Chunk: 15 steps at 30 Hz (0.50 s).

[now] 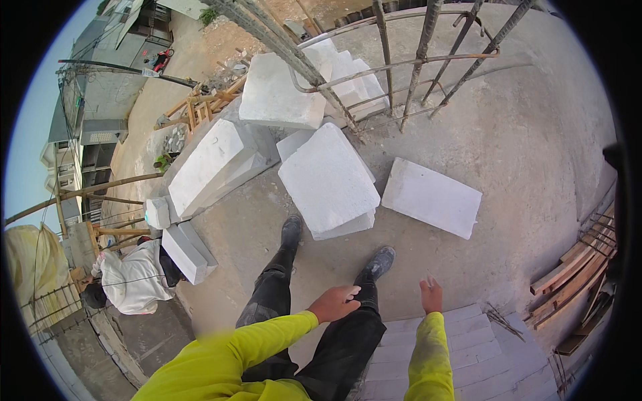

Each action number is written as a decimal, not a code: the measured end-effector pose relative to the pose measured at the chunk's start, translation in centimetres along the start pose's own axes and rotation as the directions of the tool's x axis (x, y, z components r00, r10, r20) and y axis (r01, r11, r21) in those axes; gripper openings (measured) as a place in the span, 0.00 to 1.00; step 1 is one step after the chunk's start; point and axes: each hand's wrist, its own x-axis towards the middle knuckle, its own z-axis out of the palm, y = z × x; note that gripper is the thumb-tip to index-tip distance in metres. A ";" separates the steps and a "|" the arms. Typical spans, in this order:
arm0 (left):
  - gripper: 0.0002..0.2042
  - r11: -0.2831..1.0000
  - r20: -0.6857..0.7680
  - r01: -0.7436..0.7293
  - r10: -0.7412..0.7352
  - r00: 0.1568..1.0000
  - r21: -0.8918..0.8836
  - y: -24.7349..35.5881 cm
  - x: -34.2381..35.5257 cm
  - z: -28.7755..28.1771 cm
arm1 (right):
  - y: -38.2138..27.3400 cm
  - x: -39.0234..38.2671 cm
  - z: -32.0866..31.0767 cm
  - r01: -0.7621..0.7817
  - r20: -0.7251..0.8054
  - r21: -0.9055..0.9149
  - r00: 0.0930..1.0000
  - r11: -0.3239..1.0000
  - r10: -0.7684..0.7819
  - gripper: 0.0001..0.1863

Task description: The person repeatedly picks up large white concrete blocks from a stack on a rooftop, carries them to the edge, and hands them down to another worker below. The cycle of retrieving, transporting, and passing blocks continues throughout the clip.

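My left hand (336, 304) hangs in front of my dark trousers, its fingers loosely curled with nothing visible in them. Off to the right, my right hand (431, 295) is raised over the concrete, fingers a little apart and holding nothing. Both arms wear bright yellow sleeves. Beyond my boots lies a stack of white blocks (329, 175), the upper one turned at an angle. A single white block (432, 197) rests flat on the floor to its right. Neither hand touches a block.
Rebar (421, 60) stands upright at the far side, beside more white blocks (284, 90). Large blocks (212, 164) line the left edge, where a person in a white top (137, 277) is bent over below. Wooden planks (578, 264) lie right; pale blockwork (461, 351) is near me.
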 end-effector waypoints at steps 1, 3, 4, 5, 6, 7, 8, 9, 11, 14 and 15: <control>0.25 0.998 -0.063 0.045 -0.042 0.997 0.050 -0.7 -2.6 -2.8 | 0.3 -3.4 1.2 -0.052 0.042 -0.095 0.998 0.994 0.056 0.31; 0.24 0.986 -0.207 0.133 -0.110 0.972 0.101 -2.2 -7.2 -8.5 | 0.9 -10.0 2.1 -0.054 0.146 -0.157 0.986 0.986 0.077 0.31; 0.25 0.976 -0.285 0.207 -0.178 0.942 0.073 -3.0 -9.3 -11.2 | 0.8 -12.4 2.6 -0.067 0.188 -0.266 0.975 0.962 0.120 0.31; 0.25 0.966 -0.355 0.237 -0.187 0.916 0.102 -3.9 -11.3 -13.8 | 0.6 -15.4 3.1 -0.047 0.139 -0.179 0.988 0.983 0.072 0.30; 0.26 0.955 -0.420 0.285 -0.224 0.879 0.087 -4.9 -13.2 -16.3 | 0.2 -17.8 3.9 -0.141 0.134 -0.124 0.978 0.982 0.158 0.29; 0.25 0.961 -0.472 0.275 -0.234 0.850 0.019 -6.0 -15.1 -18.6 | -0.6 -19.6 4.8 -0.274 0.121 -0.053 0.953 0.960 0.279 0.27; 0.25 0.963 -0.521 0.263 -0.254 0.815 -0.058 -7.4 -17.1 -20.7 | -1.7 -21.3 5.1 -0.291 0.096 0.057 0.954 0.955 0.285 0.26; 0.24 0.968 -0.541 0.240 -0.243 0.805 -0.076 -8.9 -18.9 -22.9 | -3.1 -23.8 6.2 -0.382 0.068 0.167 0.924 0.909 0.375 0.25; 0.22 0.961 -0.571 0.221 -0.277 0.773 -0.167 -12.1 -22.9 -27.0 | -7.0 -27.8 9.6 -0.462 0.037 0.319 0.879 0.828 0.476 0.23; 0.20 0.965 -0.590 0.237 -0.255 0.766 -0.109 -17.4 -28.8 -33.8 | -13.9 -32.3 15.7 -0.423 0.017 0.358 0.894 0.833 0.447 0.23; 0.20 0.943 -0.582 0.311 -0.321 0.747 -0.121 -19.6 -31.3 -36.1 | -16.0 -33.4 18.0 -0.381 0.027 0.311 0.919 0.870 0.393 0.23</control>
